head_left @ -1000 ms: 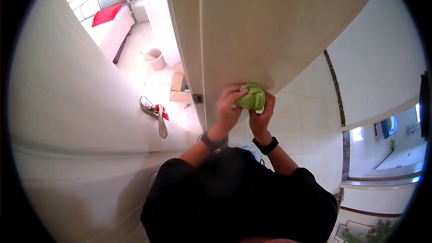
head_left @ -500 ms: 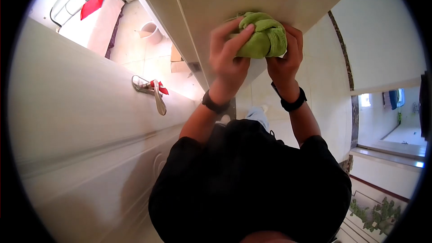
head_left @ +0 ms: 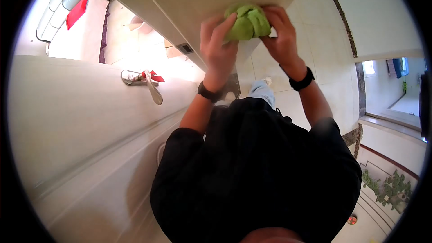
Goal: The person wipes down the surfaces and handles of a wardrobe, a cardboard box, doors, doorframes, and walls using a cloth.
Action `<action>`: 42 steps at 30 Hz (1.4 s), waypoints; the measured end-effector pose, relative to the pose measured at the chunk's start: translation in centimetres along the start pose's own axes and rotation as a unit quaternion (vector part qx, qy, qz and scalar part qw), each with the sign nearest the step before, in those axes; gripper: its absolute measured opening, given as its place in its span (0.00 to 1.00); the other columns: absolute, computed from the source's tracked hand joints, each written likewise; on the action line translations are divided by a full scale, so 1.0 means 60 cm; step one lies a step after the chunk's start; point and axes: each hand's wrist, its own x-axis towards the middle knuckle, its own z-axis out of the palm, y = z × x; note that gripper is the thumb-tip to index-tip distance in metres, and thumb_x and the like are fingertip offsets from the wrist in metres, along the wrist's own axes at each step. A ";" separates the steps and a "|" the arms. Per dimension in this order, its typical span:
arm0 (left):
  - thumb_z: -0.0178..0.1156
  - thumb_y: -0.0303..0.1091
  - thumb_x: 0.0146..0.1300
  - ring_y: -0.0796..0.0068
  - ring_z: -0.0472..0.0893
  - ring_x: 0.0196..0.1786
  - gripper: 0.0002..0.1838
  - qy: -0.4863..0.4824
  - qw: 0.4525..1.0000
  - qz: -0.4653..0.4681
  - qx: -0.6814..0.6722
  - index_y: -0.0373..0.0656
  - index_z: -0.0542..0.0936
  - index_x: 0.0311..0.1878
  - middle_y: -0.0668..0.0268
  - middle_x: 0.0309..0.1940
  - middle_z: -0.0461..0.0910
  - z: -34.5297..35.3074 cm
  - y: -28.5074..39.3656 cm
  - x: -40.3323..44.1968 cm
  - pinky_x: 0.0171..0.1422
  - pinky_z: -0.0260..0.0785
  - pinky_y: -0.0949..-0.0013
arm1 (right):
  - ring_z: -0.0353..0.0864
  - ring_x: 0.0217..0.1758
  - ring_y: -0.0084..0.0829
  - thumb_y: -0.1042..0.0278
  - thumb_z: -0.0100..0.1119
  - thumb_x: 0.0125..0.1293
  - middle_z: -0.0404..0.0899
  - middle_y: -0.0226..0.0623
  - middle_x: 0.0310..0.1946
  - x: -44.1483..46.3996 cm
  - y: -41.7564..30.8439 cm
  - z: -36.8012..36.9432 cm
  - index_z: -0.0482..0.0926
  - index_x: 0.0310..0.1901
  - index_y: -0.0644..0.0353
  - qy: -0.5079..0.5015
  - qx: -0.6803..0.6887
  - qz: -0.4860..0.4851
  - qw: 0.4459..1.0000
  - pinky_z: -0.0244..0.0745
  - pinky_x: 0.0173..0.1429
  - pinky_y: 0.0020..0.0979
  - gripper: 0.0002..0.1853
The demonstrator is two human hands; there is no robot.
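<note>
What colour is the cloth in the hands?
The cloth is green, best seen in the head view.

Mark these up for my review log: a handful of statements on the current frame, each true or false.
1. The left hand and right hand both hold the green cloth. True.
2. The green cloth is spread flat. False: it is bunched up.
3. A red strip is at the door handle. True.
4. Only one wrist wears a band. False: the left has a dark band, the right a black band.
</note>
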 end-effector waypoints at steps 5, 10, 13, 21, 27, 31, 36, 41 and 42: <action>0.63 0.10 0.41 0.62 0.81 0.45 0.25 0.049 0.995 0.080 -0.024 0.41 0.85 0.46 0.57 0.46 0.80 0.043 0.048 0.068 0.48 0.74 0.68 | 0.81 0.49 0.42 0.85 0.69 0.48 0.78 0.44 0.48 0.035 -0.010 -0.041 0.79 0.47 0.65 0.097 -0.030 -0.029 0.994 0.77 0.53 0.33 0.22; 0.62 0.09 0.40 0.61 0.81 0.43 0.26 -0.004 0.997 0.073 -0.022 0.42 0.86 0.45 0.57 0.45 0.80 0.052 0.028 0.036 0.45 0.75 0.68 | 0.79 0.47 0.43 0.87 0.65 0.49 0.78 0.45 0.44 -0.016 0.024 -0.003 0.78 0.46 0.66 0.141 -0.005 0.019 0.990 0.74 0.52 0.33 0.20; 0.62 0.09 0.40 0.61 0.81 0.44 0.26 -0.067 0.997 0.024 -0.003 0.42 0.86 0.45 0.58 0.45 0.80 0.034 -0.013 -0.030 0.45 0.75 0.67 | 0.78 0.45 0.45 0.86 0.66 0.44 0.76 0.44 0.42 -0.074 0.043 0.033 0.79 0.43 0.64 0.108 -0.004 0.069 0.992 0.76 0.46 0.36 0.21; 0.63 0.09 0.41 0.58 0.81 0.47 0.26 -0.089 0.988 -0.088 0.092 0.41 0.85 0.47 0.56 0.45 0.80 -0.048 -0.054 -0.086 0.50 0.75 0.65 | 0.81 0.42 0.45 0.82 0.68 0.45 0.77 0.41 0.43 -0.095 0.005 0.097 0.81 0.42 0.62 -0.011 -0.003 0.084 0.996 0.77 0.44 0.37 0.19; 0.63 0.09 0.44 0.59 0.81 0.49 0.25 0.064 0.995 -0.025 0.076 0.40 0.84 0.48 0.55 0.47 0.80 -0.048 -0.009 -0.001 0.53 0.75 0.64 | 0.80 0.43 0.43 0.83 0.69 0.44 0.77 0.41 0.44 -0.005 -0.060 0.075 0.80 0.45 0.62 0.022 0.041 0.039 0.998 0.78 0.43 0.36 0.22; 0.63 0.10 0.43 0.61 0.80 0.49 0.25 0.017 0.997 -0.011 0.080 0.41 0.85 0.47 0.55 0.46 0.80 -0.038 -0.023 -0.013 0.51 0.75 0.65 | 0.79 0.45 0.44 0.83 0.69 0.46 0.77 0.42 0.45 -0.024 -0.031 0.079 0.80 0.45 0.63 0.059 0.049 0.047 0.996 0.77 0.46 0.36 0.21; 0.64 0.14 0.42 0.57 0.82 0.45 0.28 -0.100 0.992 -0.072 0.042 0.49 0.85 0.49 0.59 0.44 0.79 -0.027 -0.041 -0.070 0.44 0.78 0.62 | 0.78 0.46 0.46 0.82 0.69 0.47 0.76 0.45 0.45 -0.116 0.053 0.102 0.79 0.45 0.66 0.017 0.033 0.054 0.998 0.76 0.49 0.38 0.20; 0.63 0.15 0.45 0.58 0.81 0.48 0.25 -0.140 0.975 -0.152 0.080 0.47 0.83 0.50 0.62 0.47 0.79 -0.047 -0.030 -0.107 0.49 0.77 0.62 | 0.77 0.47 0.48 0.79 0.71 0.48 0.75 0.44 0.45 -0.133 0.043 0.096 0.76 0.46 0.64 -0.130 0.074 0.124 0.981 0.75 0.49 0.40 0.21; 0.63 0.15 0.46 0.58 0.81 0.48 0.25 -0.142 0.969 -0.174 0.103 0.46 0.82 0.50 0.62 0.47 0.79 -0.061 -0.027 -0.115 0.50 0.77 0.62 | 0.78 0.47 0.48 0.78 0.71 0.48 0.75 0.43 0.45 -0.132 0.034 0.103 0.76 0.47 0.64 -0.167 0.104 0.141 0.970 0.75 0.49 0.39 0.22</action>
